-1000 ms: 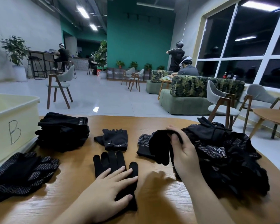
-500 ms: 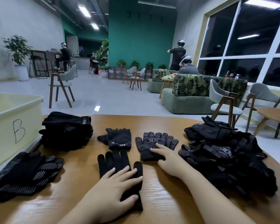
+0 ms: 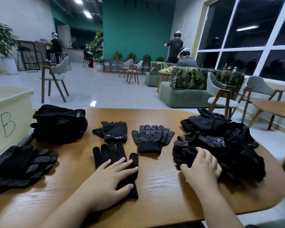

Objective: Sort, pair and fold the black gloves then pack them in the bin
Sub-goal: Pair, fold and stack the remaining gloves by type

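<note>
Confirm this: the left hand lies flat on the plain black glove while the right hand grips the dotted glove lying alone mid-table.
Not quite. In the head view the right hand grips the loose glove pile; the dotted glove lies untouched. The left hand does lie flat on the plain black glove.

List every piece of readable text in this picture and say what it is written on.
"B": handwritten on the side of the pale bin at the left.
"5.11": on the cuff tag of the fingerless glove, seen upside down.
"5.11", partly legible: on the tag of the top glove in the folded stack.
Two boxed characters on the back of the dotted glove: too small to read with confidence.
</note>
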Motion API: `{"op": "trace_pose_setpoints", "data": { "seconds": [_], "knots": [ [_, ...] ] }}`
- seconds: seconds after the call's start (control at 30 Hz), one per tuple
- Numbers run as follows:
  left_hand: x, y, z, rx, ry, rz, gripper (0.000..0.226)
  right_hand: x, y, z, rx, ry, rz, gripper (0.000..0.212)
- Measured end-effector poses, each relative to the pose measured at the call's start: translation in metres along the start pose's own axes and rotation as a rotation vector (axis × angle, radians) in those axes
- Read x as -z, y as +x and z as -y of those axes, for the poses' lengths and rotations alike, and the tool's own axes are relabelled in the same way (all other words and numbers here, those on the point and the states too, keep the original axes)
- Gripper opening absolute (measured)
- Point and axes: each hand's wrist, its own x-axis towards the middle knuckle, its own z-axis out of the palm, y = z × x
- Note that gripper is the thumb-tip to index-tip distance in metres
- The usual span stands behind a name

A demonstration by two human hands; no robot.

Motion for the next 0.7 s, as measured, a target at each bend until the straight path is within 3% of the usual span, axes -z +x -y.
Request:
{"op": "trace_pose_setpoints", "data": {
  "seconds": [0.23,0.4,0.53,0.63,0.7],
  "knots": [
    [0.0,0.0,-0.001,0.001,-0.004,-0.011,0.068,0.002,0.004,-0.011,0.025,0.307,-0.14,0.028],
    [0.001,-0.001,-0.003,0.0,-0.002,-0.024,0.048,0.005,0.003,-0.012,0.281,0.473,-0.246,0.026],
    [0.001,-0.002,-0.004,0.0,-0.013,-0.026,0.046,0.001,0.0,-0.003,0.515,0.441,-0.057,0.031],
    [0.001,-0.002,-0.004,-0.003,-0.021,-0.029,0.046,0.005,-0.01,0.0,0.495,0.541,0.239,0.046],
    [0.0,-0.002,-0.003,-0.006,-0.031,-0.033,0.045,0.004,-0.01,0.0,0.468,0.586,0.245,0.057]
  ]
}}
